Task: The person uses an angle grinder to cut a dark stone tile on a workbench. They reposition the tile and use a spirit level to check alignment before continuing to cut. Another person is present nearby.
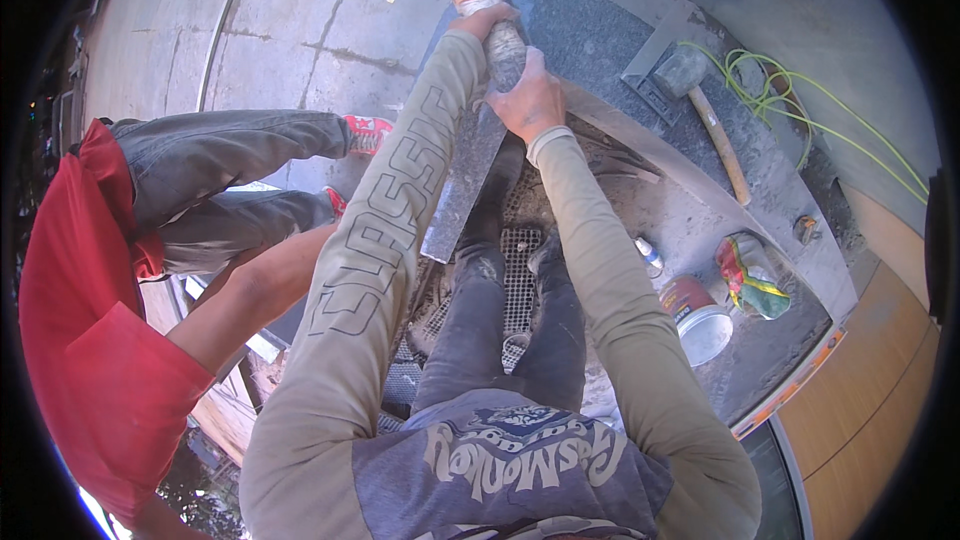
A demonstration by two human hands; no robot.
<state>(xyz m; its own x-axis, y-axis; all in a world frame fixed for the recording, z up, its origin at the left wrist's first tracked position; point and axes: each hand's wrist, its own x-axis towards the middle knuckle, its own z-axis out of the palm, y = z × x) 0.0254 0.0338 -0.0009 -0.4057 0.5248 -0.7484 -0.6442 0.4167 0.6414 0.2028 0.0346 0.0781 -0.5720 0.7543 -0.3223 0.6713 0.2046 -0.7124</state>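
Observation:
An angle grinder [508, 55], dusty and with an orange band near its head, is held out in front of me at the top of the view. My left hand [485, 20] wraps round its front part, close to the head. Behind it, my right hand [530, 102] grips the rear of the body. Under and beside the tool lies a speckled grey stone slab [585, 30]. A narrower strip of the same kind of stone [455, 210] runs down beside my left forearm. The grinder's disc is seen nearly edge-on, and its contact with the stone cannot be made out.
A co-worker in a red shirt [90, 330] leans in at left, their hand hidden behind my left arm. On the right are a mallet [718, 140], a flat grey metal tool [650, 65], a green cable [770, 100], a bucket [705, 332] and a colourful bag [755, 285].

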